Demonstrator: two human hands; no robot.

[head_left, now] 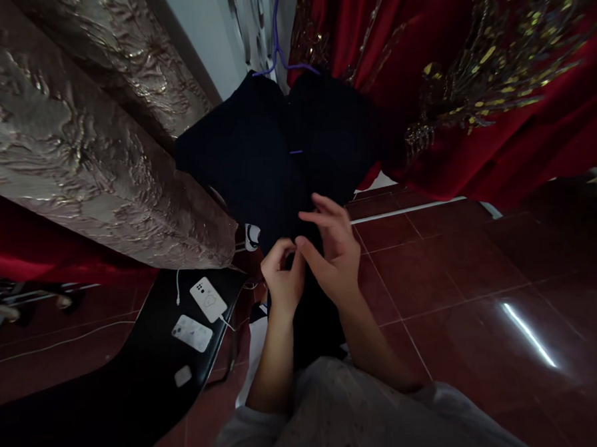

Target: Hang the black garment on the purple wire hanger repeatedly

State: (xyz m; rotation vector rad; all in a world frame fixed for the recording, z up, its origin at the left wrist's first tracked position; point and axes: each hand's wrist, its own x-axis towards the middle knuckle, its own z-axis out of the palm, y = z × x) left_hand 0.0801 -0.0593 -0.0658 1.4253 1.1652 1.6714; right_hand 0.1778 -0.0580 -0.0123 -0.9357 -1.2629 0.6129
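Observation:
A dark navy garment (275, 151) hangs on a purple hanger (280, 61) in front of me. My left hand (283, 278) is closed in a pinch on the garment's front, near its lower middle. My right hand (333, 252) touches the same spot, thumb and forefinger pinched on the cloth and the other fingers spread. What sits between the fingertips is too dark to make out.
A silver brocade garment (74, 135) hangs at the left and a red gown with gold embroidery (496, 86) at the right. A black chair (136, 372) at lower left carries two phones (208, 299) on charging cables. The floor is dark red tile (456, 275).

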